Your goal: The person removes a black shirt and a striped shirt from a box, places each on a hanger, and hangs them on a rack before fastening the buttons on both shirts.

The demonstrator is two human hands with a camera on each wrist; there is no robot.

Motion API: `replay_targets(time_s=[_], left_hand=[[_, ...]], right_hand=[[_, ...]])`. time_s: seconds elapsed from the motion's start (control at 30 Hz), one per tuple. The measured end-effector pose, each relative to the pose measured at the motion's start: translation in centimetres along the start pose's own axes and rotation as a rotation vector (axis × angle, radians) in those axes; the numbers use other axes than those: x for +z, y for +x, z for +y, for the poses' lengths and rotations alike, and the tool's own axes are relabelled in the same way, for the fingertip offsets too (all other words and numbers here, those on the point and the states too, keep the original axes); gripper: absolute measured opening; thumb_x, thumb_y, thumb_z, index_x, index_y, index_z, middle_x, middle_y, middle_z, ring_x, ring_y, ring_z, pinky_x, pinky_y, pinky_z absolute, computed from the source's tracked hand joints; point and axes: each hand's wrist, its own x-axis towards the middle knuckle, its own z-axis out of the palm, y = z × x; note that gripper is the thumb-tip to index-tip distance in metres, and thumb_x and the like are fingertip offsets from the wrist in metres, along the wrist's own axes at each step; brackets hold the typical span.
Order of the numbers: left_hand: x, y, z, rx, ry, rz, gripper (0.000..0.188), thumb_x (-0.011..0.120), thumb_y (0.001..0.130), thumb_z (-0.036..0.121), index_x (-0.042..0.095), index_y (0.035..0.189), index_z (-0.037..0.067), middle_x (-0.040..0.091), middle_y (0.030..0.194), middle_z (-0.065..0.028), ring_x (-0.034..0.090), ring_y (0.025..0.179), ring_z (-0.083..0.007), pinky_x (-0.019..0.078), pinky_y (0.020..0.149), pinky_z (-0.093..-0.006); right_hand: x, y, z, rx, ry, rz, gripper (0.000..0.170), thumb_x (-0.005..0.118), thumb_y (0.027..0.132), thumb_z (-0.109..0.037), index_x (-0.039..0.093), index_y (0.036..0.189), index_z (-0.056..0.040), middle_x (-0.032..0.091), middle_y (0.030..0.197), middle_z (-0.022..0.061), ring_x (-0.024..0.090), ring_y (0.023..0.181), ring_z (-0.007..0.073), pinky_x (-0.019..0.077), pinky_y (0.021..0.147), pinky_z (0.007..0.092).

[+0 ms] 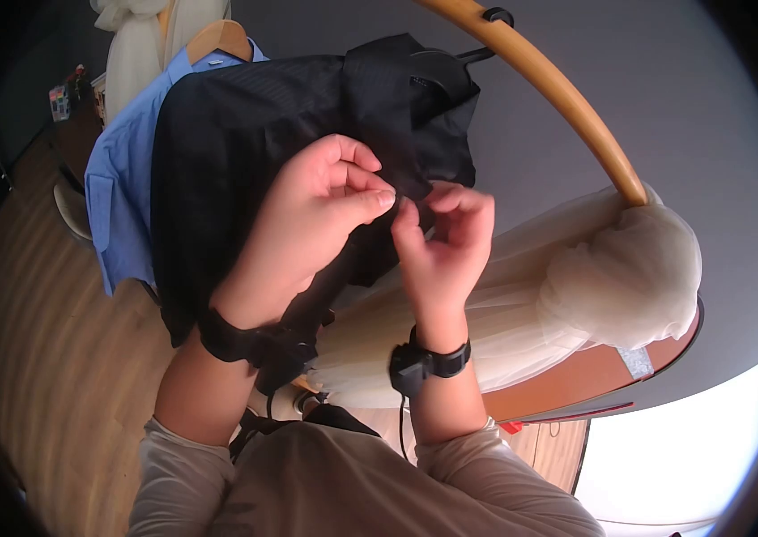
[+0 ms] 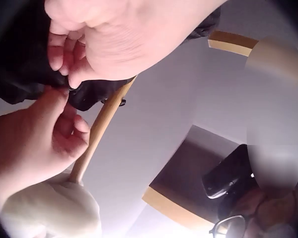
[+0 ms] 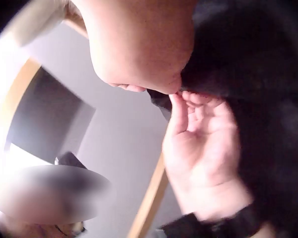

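A black garment hangs before the person, its dark cloth also in the left wrist view and right wrist view. The left hand pinches the garment's edge between thumb and fingertips, other fingers curled. Close on its right, the right hand pinches the same edge, its thumb raised. The fingertips nearly meet; a tiny dark thing shows between them in the left wrist view, too small to identify. The left hand is above the right hand there; the right hand partly hides the pinch in the right wrist view.
A blue shirt on a wooden hanger hangs behind the garment at left. A curved wooden rail runs down to gathered cream cloth on the right. A black hook sits on the rail. Wooden floor lies at lower left.
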Motion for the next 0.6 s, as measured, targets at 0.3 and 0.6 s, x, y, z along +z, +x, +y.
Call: replay_targets(time_s=[0.3, 0.6], left_hand=[[0.5, -1.0, 1.1, 0.211, 0.502, 0.090, 0.024, 0.071, 0.093, 0.001, 0.063, 0.116, 0.004, 0.070, 0.103, -0.0089, 0.065, 0.089, -0.0142, 0.0529, 0.082, -0.0286], [2.0, 1.4, 7.5, 0.946, 1.673, -0.168, 0.034, 0.079, 0.073, 0.006, 0.076, 0.106, 0.013, 0.068, 0.110, -0.0008, 0.055, 0.128, -0.0287, 0.0307, 0.118, -0.0587]], right_hand=[[-0.3, 0.9, -1.1, 0.352, 0.449, -0.092, 0.046, 0.064, 0.091, 0.015, 0.048, 0.131, -0.0040, 0.060, 0.098, 0.0013, 0.059, 0.089, 0.0064, 0.0501, 0.083, 0.0217], [-1.2, 0.8, -1.4, 0.326, 0.277, -0.191, 0.040, 0.066, 0.091, 0.011, 0.062, 0.130, 0.0028, 0.065, 0.100, 0.0025, 0.064, 0.093, 0.0089, 0.0554, 0.090, 0.0263]])
